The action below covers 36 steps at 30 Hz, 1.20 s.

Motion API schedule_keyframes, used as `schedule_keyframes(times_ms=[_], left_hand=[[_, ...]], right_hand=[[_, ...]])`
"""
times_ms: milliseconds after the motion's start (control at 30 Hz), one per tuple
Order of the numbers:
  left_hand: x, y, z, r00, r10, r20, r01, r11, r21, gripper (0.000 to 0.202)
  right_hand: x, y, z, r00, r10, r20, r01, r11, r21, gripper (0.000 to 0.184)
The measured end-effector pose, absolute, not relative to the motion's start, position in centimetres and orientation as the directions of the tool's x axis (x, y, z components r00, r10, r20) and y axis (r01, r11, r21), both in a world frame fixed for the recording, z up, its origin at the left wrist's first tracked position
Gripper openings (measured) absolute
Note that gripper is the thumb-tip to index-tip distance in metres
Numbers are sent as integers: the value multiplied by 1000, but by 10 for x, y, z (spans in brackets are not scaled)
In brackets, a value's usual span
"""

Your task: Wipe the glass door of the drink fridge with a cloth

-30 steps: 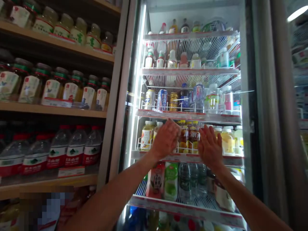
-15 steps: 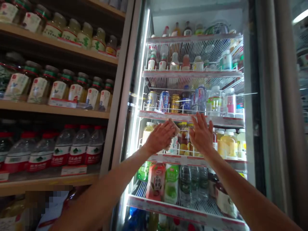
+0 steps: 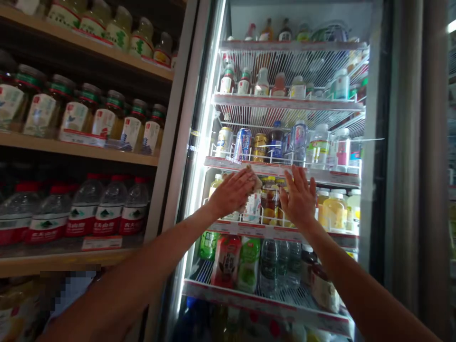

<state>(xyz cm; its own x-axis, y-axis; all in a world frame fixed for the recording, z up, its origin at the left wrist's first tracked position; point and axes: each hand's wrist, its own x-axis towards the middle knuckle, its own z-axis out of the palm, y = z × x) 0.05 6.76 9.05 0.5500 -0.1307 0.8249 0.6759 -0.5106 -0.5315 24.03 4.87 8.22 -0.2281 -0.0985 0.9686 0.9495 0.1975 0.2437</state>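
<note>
A pale, crumpled cloth lies under my left hand, which presses it against the glass door of a lit drinks fridge. The left fingers lie close together over the cloth and hide part of it. To its right, my right hand is held up at the glass with its fingers spread, holding nothing; whether the palm touches is hard to tell. Through the door, behind both hands, show yellow-capped bottles and a shelf of cans.
Wooden shelves at the left hold rows of jars and red-capped water bottles. A metal door frame stands between them and the fridge. Another grey upright runs along the right side.
My left hand and the cloth have shifted slightly left across the glass. The right hand stays in nearly the same place. The view has tilted a little, and the left shelves sit higher and further left.
</note>
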Motion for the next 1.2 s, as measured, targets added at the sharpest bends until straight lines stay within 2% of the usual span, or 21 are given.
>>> schedule_keyframes(times_ms=[33,100,167,200,233,333,400,467,567,600,633,667,767,833,900,967,1000,1033,1067,1100,1200], left_hand=[[-13,69,98,456,-130,880,733,-506,-455,43],[-32,74,110,139,-152,979,853,-484,-196,45],[-29,77,110,-116,-189,975,880,-474,13,46],[-19,78,106,-140,-204,969,879,-476,26,46],[-6,78,98,-87,-220,972,877,-480,-30,47],[24,76,77,326,-247,912,774,-484,-408,49],[20,75,77,494,-244,835,686,-480,-546,49],[0,77,91,398,-224,889,753,-473,-457,47],[-18,79,112,-24,-211,977,893,-443,-74,46],[-14,79,112,-92,-218,972,903,-429,-11,46],[-6,78,108,-84,-231,969,909,-415,-20,45],[5,76,101,-7,-245,969,911,-401,-95,45],[27,72,79,423,-272,865,788,-362,-499,42],[17,72,78,555,-261,790,702,-363,-613,42],[-7,74,90,423,-245,872,783,-385,-488,43],[-25,77,102,60,-229,972,902,-405,-151,46],[-27,78,103,-78,-219,973,912,-409,-19,46],[-23,77,100,-139,-207,968,912,-409,44,47],[-14,76,93,-113,-196,974,913,-408,23,47],[-2,74,82,3,-189,982,910,-407,-81,47],[23,69,54,471,-209,857,759,-398,-515,48]], right_hand=[[240,48,82,-229,-96,969,950,194,244,63],[239,48,82,-227,-98,969,951,190,242,65],[238,48,81,-221,-105,970,952,193,238,66],[238,49,81,-216,-108,970,953,193,234,65],[238,49,81,-214,-110,971,954,192,232,65],[240,50,81,-219,-109,970,955,182,236,62],[241,49,80,-223,-108,969,954,178,240,60],[242,49,80,-222,-108,969,955,176,239,60],[240,49,80,-216,-112,970,957,172,233,60],[240,49,80,-212,-113,971,958,170,229,61],[239,49,80,-208,-115,971,959,170,225,61],[239,49,80,-206,-115,972,960,170,223,61],[241,51,80,-208,-114,971,957,182,227,60],[243,51,79,-215,-111,970,953,192,233,60],[243,51,78,-221,-105,970,951,196,238,61],[243,50,78,-226,-105,969,951,191,242,60],[242,50,77,-223,-110,969,952,188,241,60],[241,49,77,-219,-114,969,953,187,237,59],[240,49,77,-212,-120,970,955,186,232,58],[240,49,77,-206,-126,970,956,188,227,58],[240,49,78,-206,-131,970,953,197,229,57]])
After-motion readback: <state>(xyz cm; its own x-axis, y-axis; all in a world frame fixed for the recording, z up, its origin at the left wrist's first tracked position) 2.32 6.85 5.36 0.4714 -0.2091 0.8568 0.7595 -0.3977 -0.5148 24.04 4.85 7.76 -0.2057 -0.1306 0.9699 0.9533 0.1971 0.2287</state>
